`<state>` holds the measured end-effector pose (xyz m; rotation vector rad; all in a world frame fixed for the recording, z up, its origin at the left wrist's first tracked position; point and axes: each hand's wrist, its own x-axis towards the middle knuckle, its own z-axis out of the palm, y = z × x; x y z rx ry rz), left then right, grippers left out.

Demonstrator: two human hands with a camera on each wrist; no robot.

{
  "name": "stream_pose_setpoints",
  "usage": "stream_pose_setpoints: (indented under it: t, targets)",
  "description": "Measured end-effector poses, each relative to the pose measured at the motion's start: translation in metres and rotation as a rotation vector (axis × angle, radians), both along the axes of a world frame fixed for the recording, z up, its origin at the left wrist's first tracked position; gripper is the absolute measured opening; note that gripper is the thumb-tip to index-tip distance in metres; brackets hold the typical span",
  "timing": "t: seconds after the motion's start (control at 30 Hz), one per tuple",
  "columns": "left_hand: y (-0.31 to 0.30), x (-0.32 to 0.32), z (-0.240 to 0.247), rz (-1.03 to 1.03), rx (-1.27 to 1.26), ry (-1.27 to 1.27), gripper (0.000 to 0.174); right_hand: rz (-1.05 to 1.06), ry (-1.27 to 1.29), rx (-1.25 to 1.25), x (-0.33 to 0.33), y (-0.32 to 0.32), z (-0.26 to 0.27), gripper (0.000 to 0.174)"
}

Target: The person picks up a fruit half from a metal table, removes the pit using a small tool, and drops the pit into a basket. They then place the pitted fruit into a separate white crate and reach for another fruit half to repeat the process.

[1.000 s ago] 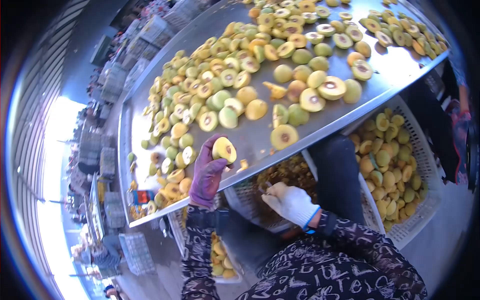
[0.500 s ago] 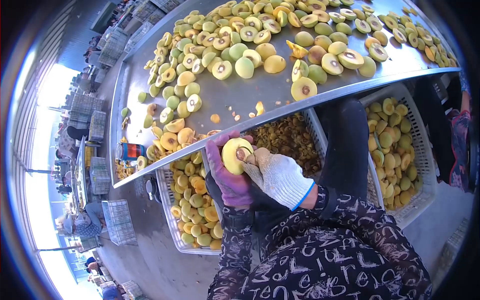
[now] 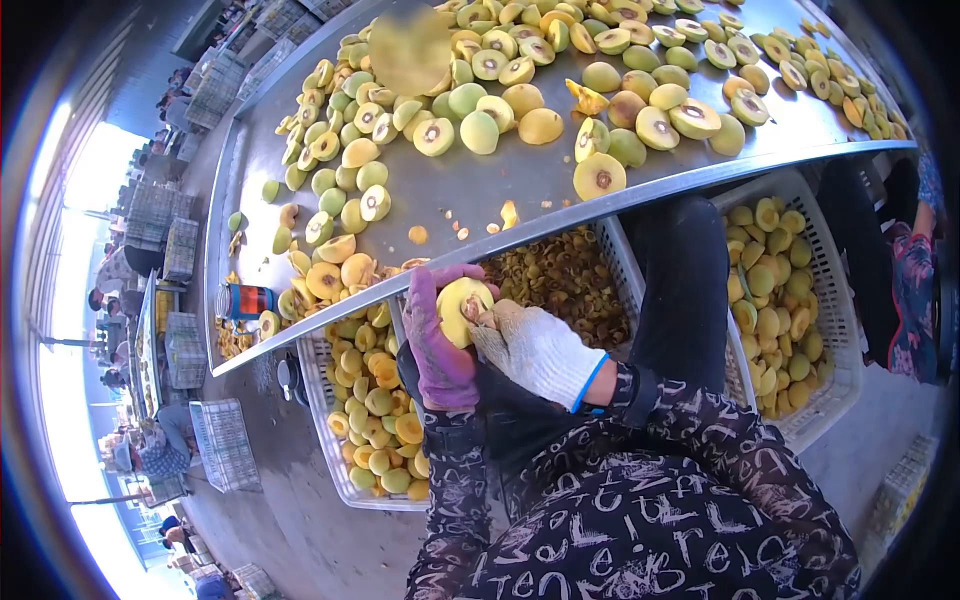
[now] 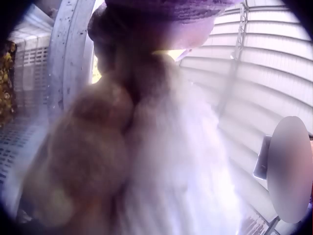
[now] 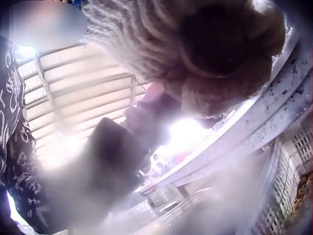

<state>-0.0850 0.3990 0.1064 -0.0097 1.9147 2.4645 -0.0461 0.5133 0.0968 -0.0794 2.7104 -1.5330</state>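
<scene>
A purple-gloved left hand (image 3: 446,345) cups a peach half (image 3: 458,306), its cut face turned toward the right hand. At the brown pit in the middle of that face are the curled fingertips of the white-gloved right hand (image 3: 535,345). This hand grips a small metal tool, now mostly hidden by its fingers. Both hands meet over the person's lap, just in front of the metal table (image 3: 470,210). Close up in the left wrist view, the white glove (image 4: 166,156) reaches up under the purple glove (image 4: 161,24). In the right wrist view the knitted glove (image 5: 225,88) is curled and shadowed.
Many halved peaches (image 3: 520,100) lie on the table behind its raised metal rim (image 3: 560,222). Below stand a crate of peach halves (image 3: 375,420), a crate of brown scraps (image 3: 570,290) and another peach crate (image 3: 790,300). A red-and-blue can (image 3: 245,301) stands at the table's left corner.
The left hand has brought the peach half from above the table edge down over the lap. The right hand has come up to it, and its fingertips now work at the pit.
</scene>
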Motion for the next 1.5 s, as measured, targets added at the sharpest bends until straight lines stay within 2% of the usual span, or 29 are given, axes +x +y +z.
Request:
stream_pose_setpoints:
  t: [0.07, 0.1, 0.17, 0.2, 0.3, 0.37, 0.43, 0.5, 0.57, 0.6, 0.63, 0.67, 0.7, 0.77, 0.83, 0.9, 0.97, 1.0, 1.03, 1.07, 1.1, 1.13, 1.17, 1.23, 1.3, 1.33, 1.4, 1.43, 1.5]
  targets:
    - [0.001, -0.001, -0.005, 0.041, 0.148, 0.007, 0.049, 0.297, -0.46, -0.56, -0.007, 0.012, 0.01, 0.04]
    - [0.001, -0.001, -0.006, 0.045, 0.155, 0.005, 0.049, 0.3, -0.464, -0.553, -0.007, 0.013, 0.008, 0.04]
    - [-0.004, -0.006, -0.004, -0.083, 0.174, -0.058, 0.053, 0.262, -0.236, -0.251, -0.01, 0.013, 0.005, 0.047]
    - [-0.009, -0.011, -0.002, -0.144, 0.034, -0.055, 0.053, 0.233, -0.203, -0.078, -0.01, 0.014, 0.006, 0.049]
    - [-0.016, -0.02, -0.005, -0.208, 0.054, -0.212, 0.052, 0.223, -0.107, -0.112, -0.013, 0.017, -0.008, 0.049]
    - [-0.002, -0.002, 0.005, -0.232, 0.062, -0.16, 0.05, 0.224, -0.121, -0.06, -0.017, 0.02, 0.005, 0.048]
    - [0.022, 0.01, -0.01, 0.239, 0.346, 0.089, 0.048, 0.192, -0.163, 0.003, -0.021, 0.022, 0.01, 0.049]
    - [0.017, 0.011, -0.037, 0.409, 0.14, 0.124, 0.031, 0.261, -0.068, 0.068, -0.013, 0.015, 0.003, 0.05]
    - [0.02, 0.013, -0.037, 0.596, -0.442, 0.199, 0.02, 0.318, -0.337, -0.246, -0.017, 0.018, 0.003, 0.043]
    - [0.026, 0.012, -0.036, 0.646, -0.441, 0.212, 0.017, 0.475, -0.412, -0.371, -0.019, 0.028, -0.01, 0.033]
    - [0.032, 0.005, -0.035, 0.672, -0.383, -0.001, 0.016, 0.572, -0.287, -0.36, -0.025, 0.036, -0.016, 0.029]
    - [0.036, -0.001, -0.04, 0.684, -0.369, 0.114, 0.014, 0.686, 0.019, -0.36, -0.031, 0.032, -0.066, 0.026]
    - [0.025, -0.008, -0.037, 0.686, -1.066, 0.813, 0.012, 0.611, -0.224, -0.643, -0.025, 0.032, -0.07, 0.026]
    - [0.038, -0.006, -0.032, 0.591, -0.144, 0.226, 0.014, 0.446, -0.719, -0.43, -0.028, 0.041, 0.03, 0.034]
    - [0.033, -0.012, -0.037, 0.526, -0.095, 0.155, 0.016, 0.423, -0.057, -0.081, -0.037, 0.026, -0.004, 0.045]
    - [0.026, -0.012, -0.037, 0.472, -0.075, 0.049, 0.019, 0.435, 0.02, -0.028, -0.036, 0.031, -0.019, 0.052]
    - [0.02, -0.007, -0.004, 0.105, 0.104, -0.075, 0.024, 0.316, -0.144, -0.156, -0.033, 0.027, -0.016, 0.044]
    - [0.013, -0.01, -0.01, 0.064, -0.068, 0.029, 0.027, 0.356, -0.364, -0.169, -0.036, 0.029, -0.017, 0.045]
    - [0.007, -0.013, -0.012, 0.027, -0.044, -0.046, 0.023, 0.362, -0.11, -0.389, -0.03, 0.028, 0.01, 0.04]
    - [-0.003, -0.018, -0.017, 0.068, -0.709, 0.563, 0.022, 0.388, -0.387, -0.336, -0.027, 0.039, 0.036, 0.03]
    - [-0.002, -0.014, -0.005, 0.028, -0.631, 0.489, 0.023, 0.463, -0.168, -0.387, -0.029, 0.037, -0.001, 0.051]
    - [-0.001, -0.014, 0.0, -0.015, -0.115, 0.088, 0.029, 0.393, -0.707, -0.658, -0.034, 0.039, 0.017, 0.047]
    - [-0.005, -0.015, 0.0, -0.094, 0.071, -0.044, 0.037, 0.311, -0.663, -0.464, -0.032, 0.035, 0.038, 0.045]
    - [0.012, -0.008, -0.008, 0.084, 0.42, 0.06, 0.044, 0.319, -0.675, -0.476, -0.033, 0.035, 0.045, 0.042]
    - [0.033, 0.001, 0.001, 0.326, 0.386, 0.222, 0.038, 0.352, -0.647, -0.455, -0.033, 0.035, 0.059, 0.042]
    - [0.033, 0.0, -0.007, 0.339, 0.384, 0.215, 0.038, 0.36, -0.658, -0.452, -0.033, 0.034, 0.061, 0.042]
    - [0.032, -0.004, -0.024, 0.544, 0.011, 0.314, 0.023, 0.419, -0.808, -0.449, -0.035, 0.036, 0.066, 0.036]
    - [0.031, -0.004, -0.023, 0.549, 0.012, 0.311, 0.023, 0.481, -0.939, -0.479, -0.044, 0.041, 0.059, 0.034]
    - [0.029, -0.002, -0.02, 0.454, 0.131, 0.259, 0.014, 0.568, -0.844, -0.444, -0.046, 0.047, 0.053, 0.034]
